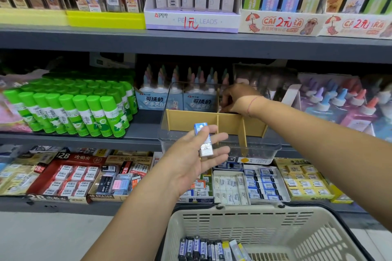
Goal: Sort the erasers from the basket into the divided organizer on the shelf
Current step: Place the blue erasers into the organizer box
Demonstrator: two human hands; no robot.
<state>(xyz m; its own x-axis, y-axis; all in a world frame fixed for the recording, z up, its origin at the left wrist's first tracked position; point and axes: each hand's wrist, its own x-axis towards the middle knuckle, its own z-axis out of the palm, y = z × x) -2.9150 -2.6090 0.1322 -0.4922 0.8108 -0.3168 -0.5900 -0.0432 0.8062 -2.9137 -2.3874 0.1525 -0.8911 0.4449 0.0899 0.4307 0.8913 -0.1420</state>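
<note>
1. Below both hands: basket (212,214) holding more erasers (203,248).
2. Left hand (191,161), nearer: pins one eraser (203,140) under the thumb, long axis pointing up toward the organizer (191,121) just beyond.
3. Right hand (237,97), farther: dips into a rear compartment; grip hidden, cannot tell.

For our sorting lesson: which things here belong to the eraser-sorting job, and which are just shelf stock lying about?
Job: eraser in left hand; basket of erasers; divided organizer; right hand.
Lying about: green glue sticks; pencil leads box; glue bottles.
</note>
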